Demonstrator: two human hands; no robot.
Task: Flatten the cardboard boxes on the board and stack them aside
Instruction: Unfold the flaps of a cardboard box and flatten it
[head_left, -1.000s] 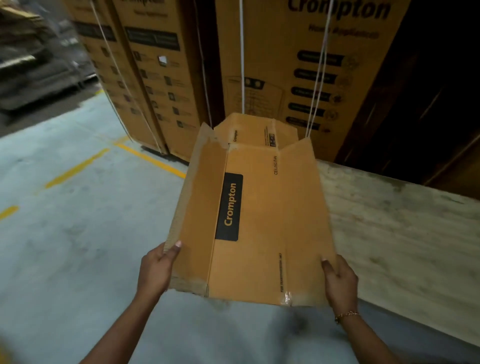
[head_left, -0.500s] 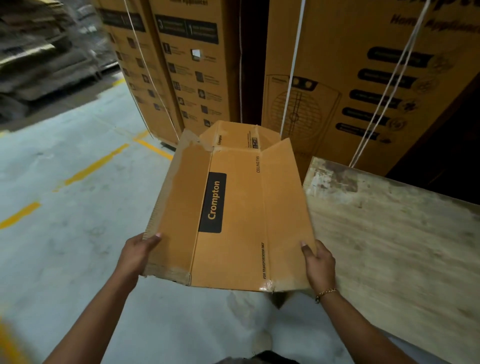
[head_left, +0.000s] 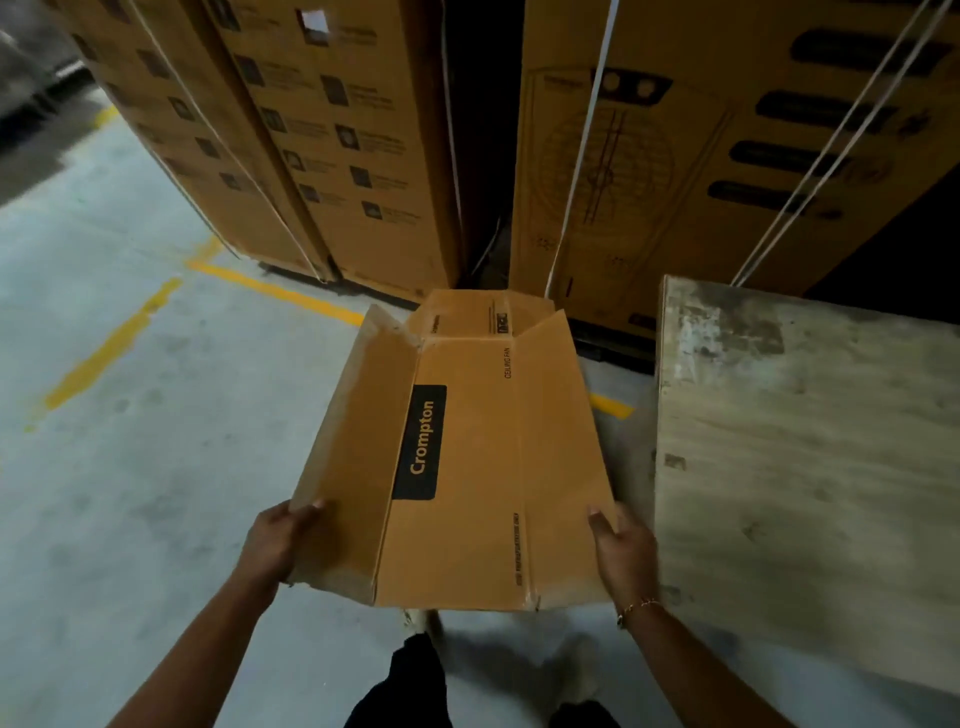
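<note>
Cardboard box (head_left: 467, 467), flattened and tan, is held out in front of the person by both hands, raised above the grey concrete floor (head_left: 130, 467) and just left of the wooden board (head_left: 805, 493). It tilts away from the viewer, its near edge lowest. A black label reading "Crompton" in yellow letters runs lengthwise down the middle panel, and small print reading "CEILING FAN" sits beside a crease further right. The side panels fold slightly upward, and the end flaps at the far end stand open.

The left hand (head_left: 275, 540) grips the near left corner, its fingers (head_left: 311, 506) curled over the edge of the left panel. The right hand (head_left: 623, 551) grips the near right corner, thumb on top of the cardboard and the other fingers hidden underneath. A thin bracelet (head_left: 636, 608) circles the right wrist. Both forearms are bare.

The board is pale, scuffed and stained, and fills the right side of the scene; its left edge lies close to the box's right edge, though whether they touch cannot be told. Behind stand tall printed cartons (head_left: 332, 140) bound with white straps (head_left: 582, 156), with a dark gap between two stacks. Yellow painted lines (head_left: 109, 348) cross the floor on the left. The person's dark trousers (head_left: 400, 686) show at the bottom.
</note>
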